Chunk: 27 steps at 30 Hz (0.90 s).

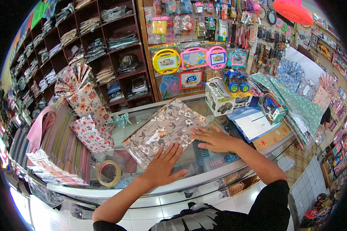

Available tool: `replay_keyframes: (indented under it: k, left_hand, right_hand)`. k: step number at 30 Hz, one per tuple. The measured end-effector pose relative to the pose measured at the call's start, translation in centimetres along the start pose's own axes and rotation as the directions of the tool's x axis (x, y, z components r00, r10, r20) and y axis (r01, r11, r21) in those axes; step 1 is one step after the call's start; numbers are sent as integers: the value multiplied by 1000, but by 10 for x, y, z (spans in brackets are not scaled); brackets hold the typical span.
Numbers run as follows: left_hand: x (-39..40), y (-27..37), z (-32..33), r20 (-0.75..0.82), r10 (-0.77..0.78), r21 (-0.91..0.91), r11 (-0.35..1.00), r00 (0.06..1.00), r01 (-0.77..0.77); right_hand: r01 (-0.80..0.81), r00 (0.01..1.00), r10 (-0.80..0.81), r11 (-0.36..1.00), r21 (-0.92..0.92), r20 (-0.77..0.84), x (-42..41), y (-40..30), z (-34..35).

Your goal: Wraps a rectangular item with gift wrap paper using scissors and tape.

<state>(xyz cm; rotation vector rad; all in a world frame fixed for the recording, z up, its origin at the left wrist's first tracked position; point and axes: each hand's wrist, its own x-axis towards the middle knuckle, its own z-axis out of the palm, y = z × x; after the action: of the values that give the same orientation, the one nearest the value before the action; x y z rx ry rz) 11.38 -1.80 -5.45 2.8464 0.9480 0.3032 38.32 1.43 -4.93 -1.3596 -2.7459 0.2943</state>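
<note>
Before me a sheet of grey-brown floral wrapping paper (164, 127), folded over into layers, lies flat on a glass display counter (115, 161). My left hand (163, 164) rests flat on its near edge, fingers spread and pointing away from me. My right hand (212, 139) lies at the paper's right corner, with its fingers apart and pointing left. Neither hand grips anything. A roll of clear tape (118, 173) sits on the glass to the left of my left hand. Whether anything is inside the folded paper I cannot tell.
At left stand flower-patterned wrapped packages (88, 101) and a stack of paper sheets (63, 138). A boxed toy truck (219, 98), a blue toy truck (235, 80) and green wrapping paper (297, 101) occupy the right. Shelves of bagged clothes (118, 40) rise behind the counter.
</note>
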Motion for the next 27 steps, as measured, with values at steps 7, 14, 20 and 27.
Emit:
replay_keyframes:
  k: [7,14,20,27]
  left_hand:
    - [2,0,-1,27,4,23,1000,1000,-5]
    - [1,2,0,1,-3,38,999,1000,3]
    - [0,4,-4,43,-15,38,999,999,14]
    - [3,3,-3,22,-7,31,1000,1000,7]
  right_hand:
    - [-46,998,49,995,-89,41,-1,-11,-5]
    - [-22,998,14,990,-138,-55,-6,-34,4]
    - [-144,989,144,978,-151,-8,-8,-35,-7]
    - [22,996,-28,997,-74,-86,-10,-41,10]
